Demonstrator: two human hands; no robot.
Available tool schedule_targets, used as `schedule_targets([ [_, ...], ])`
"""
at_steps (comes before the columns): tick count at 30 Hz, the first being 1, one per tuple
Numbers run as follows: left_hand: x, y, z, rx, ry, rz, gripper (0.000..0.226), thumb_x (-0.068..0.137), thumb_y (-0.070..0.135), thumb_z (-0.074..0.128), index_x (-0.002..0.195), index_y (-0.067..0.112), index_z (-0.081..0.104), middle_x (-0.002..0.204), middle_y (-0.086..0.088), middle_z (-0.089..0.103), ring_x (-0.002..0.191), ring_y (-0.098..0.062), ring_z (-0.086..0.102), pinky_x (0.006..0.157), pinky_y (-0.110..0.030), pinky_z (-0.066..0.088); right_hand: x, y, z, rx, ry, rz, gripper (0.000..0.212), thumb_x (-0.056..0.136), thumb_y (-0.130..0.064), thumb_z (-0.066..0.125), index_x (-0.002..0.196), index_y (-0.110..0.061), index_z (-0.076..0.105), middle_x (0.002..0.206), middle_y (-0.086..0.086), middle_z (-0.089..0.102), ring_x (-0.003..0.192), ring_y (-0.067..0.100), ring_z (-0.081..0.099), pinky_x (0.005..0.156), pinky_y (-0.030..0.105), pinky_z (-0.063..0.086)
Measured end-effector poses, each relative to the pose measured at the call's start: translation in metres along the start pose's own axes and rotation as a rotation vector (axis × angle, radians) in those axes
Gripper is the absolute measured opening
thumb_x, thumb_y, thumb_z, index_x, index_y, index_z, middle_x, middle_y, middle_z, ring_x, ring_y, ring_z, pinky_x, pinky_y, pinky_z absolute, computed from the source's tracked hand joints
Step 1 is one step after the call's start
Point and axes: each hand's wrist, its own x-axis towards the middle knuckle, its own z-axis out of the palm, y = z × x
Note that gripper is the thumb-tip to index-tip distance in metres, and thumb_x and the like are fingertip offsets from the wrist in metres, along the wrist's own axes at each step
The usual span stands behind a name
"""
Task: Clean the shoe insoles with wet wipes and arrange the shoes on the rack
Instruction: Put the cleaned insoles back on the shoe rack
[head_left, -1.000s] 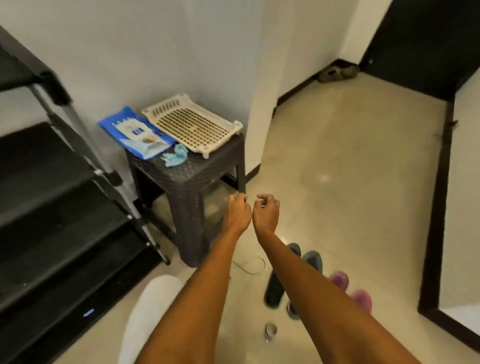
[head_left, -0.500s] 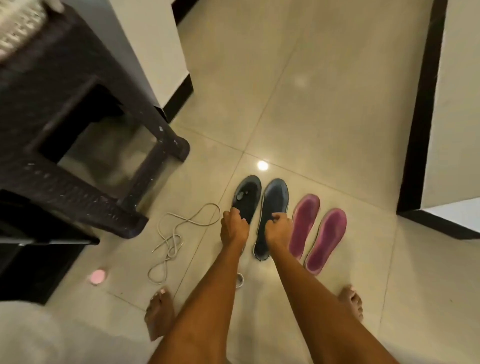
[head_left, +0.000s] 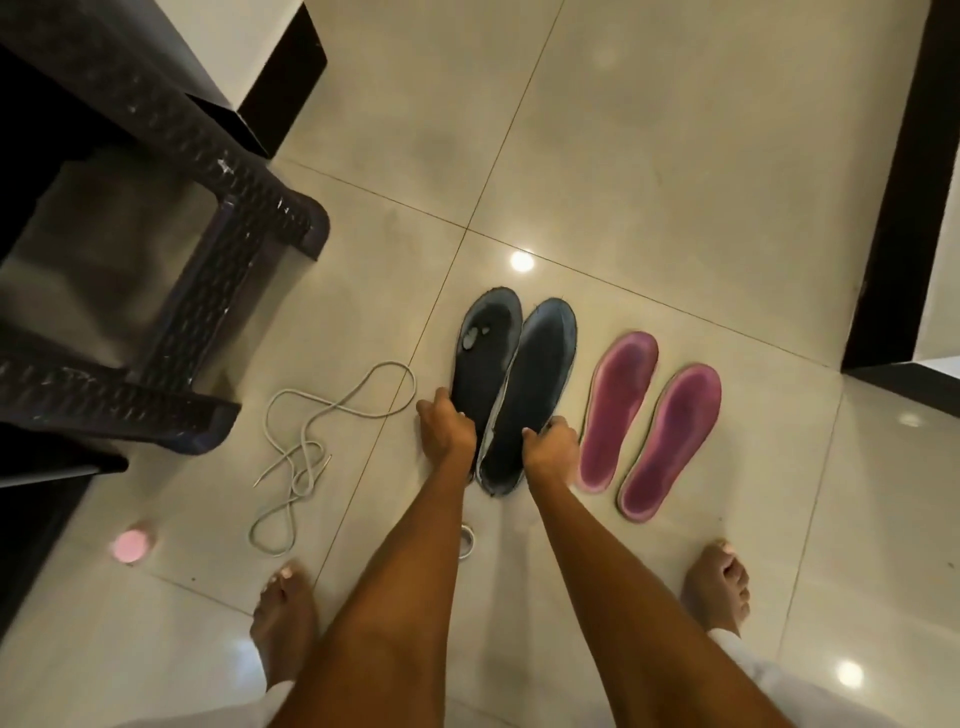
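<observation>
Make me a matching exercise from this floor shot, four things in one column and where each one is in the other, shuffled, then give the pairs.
1. dark insoles
2. pink insoles
3. shoelace
4. pink cap

A. by the left foot, near the picture's left edge
B. right of the right hand, untouched
C. looped between the stool leg and the left hand
D. gripped by both hands

Pairs: 1-D, 2-B, 3-C, 4-A

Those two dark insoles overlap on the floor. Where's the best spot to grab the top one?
Probably at its heel end, from the person's side. The right dark insole lies flat, its inner edge over the left dark insole, so the free outer edge near the heel, where the right hand is, likely lifts easiest.
</observation>
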Motion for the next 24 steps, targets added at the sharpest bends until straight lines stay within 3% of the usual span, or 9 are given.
schedule_targets([
  [4, -0.010, -0.003, -0.019, -0.055, -0.047, 0.091, 0.040, 0.093, 0.002, 0.048, 0.132, 0.012, 0.047, 0.134, -0.014, 0.043, 0.115, -0.032, 0.051, 0.094, -0.033, 0.043, -0.012, 0.004, -0.018, 0.200, -0.075, -0.013, 0.019, 0.092, -0.023, 0.057, 0.102, -0.007, 0.060, 0.098, 0.010, 0.064, 0.090, 0.025, 0.059, 0.080, 0.037, 0.051],
  [7, -0.029, -0.006, -0.048, -0.232, -0.095, 0.078, 0.043, 0.093, 0.005, 0.049, 0.136, 0.010, 0.044, 0.138, -0.012, 0.049, 0.124, -0.032, 0.048, 0.105, -0.037, 0.039, -0.040, -0.003, -0.047, 0.300, -0.126, -0.066, 0.014, 0.093, -0.021, 0.055, 0.094, -0.008, 0.059, 0.089, 0.008, 0.061, 0.086, 0.024, 0.057, 0.078, 0.037, 0.049],
  [11, -0.073, -0.007, -0.106, -0.509, -0.088, 0.017, 0.039, 0.091, -0.002, 0.048, 0.129, 0.006, 0.048, 0.129, -0.013, 0.055, 0.117, -0.030, 0.053, 0.100, -0.035, 0.044, -0.086, -0.032, -0.090, 0.307, -0.183, -0.158, 0.014, 0.094, -0.017, 0.053, 0.095, -0.006, 0.061, 0.089, 0.008, 0.061, 0.086, 0.024, 0.057, 0.082, 0.042, 0.050],
  [14, -0.116, -0.009, -0.158, -0.710, -0.023, -0.007, 0.036, 0.089, -0.007, 0.042, 0.121, 0.007, 0.053, 0.124, -0.012, 0.058, 0.106, -0.026, 0.054, 0.091, -0.029, 0.043, -0.130, -0.064, -0.122, 0.314, -0.262, -0.246, 0.020, 0.096, -0.014, 0.050, 0.108, -0.002, 0.061, 0.098, 0.009, 0.061, 0.091, 0.024, 0.057, 0.083, 0.040, 0.051],
  [17, -0.165, -0.024, -0.215, -0.910, 0.088, -0.036, 0.036, 0.088, -0.008, 0.039, 0.114, 0.010, 0.054, 0.113, -0.009, 0.059, 0.096, -0.023, 0.052, 0.086, -0.028, 0.043, -0.189, -0.097, -0.143, 0.289, -0.399, -0.371, 0.017, 0.097, -0.013, 0.048, 0.103, -0.003, 0.061, 0.100, 0.009, 0.060, 0.092, 0.025, 0.056, 0.077, 0.036, 0.050],
  [21, -0.229, -0.051, -0.284, -1.083, 0.267, -0.025, 0.034, 0.086, -0.008, 0.040, 0.112, 0.006, 0.056, 0.102, -0.009, 0.059, 0.089, -0.023, 0.053, 0.076, -0.028, 0.042, -0.282, -0.134, -0.159, 0.166, -0.576, -0.566, 0.016, 0.096, -0.014, 0.050, 0.099, -0.004, 0.062, 0.092, 0.008, 0.059, 0.086, 0.023, 0.054, 0.073, 0.033, 0.047],
  [24, -0.275, -0.077, -0.335, -1.191, 0.385, -0.005, 0.032, 0.084, -0.009, 0.041, 0.106, 0.008, 0.056, 0.099, -0.010, 0.058, 0.089, -0.024, 0.053, 0.078, -0.032, 0.045, -0.356, -0.158, -0.167, 0.093, -0.645, -0.719, 0.015, 0.095, -0.012, 0.051, 0.087, -0.005, 0.060, 0.078, 0.007, 0.053, 0.068, 0.016, 0.048, 0.060, 0.026, 0.043],
])
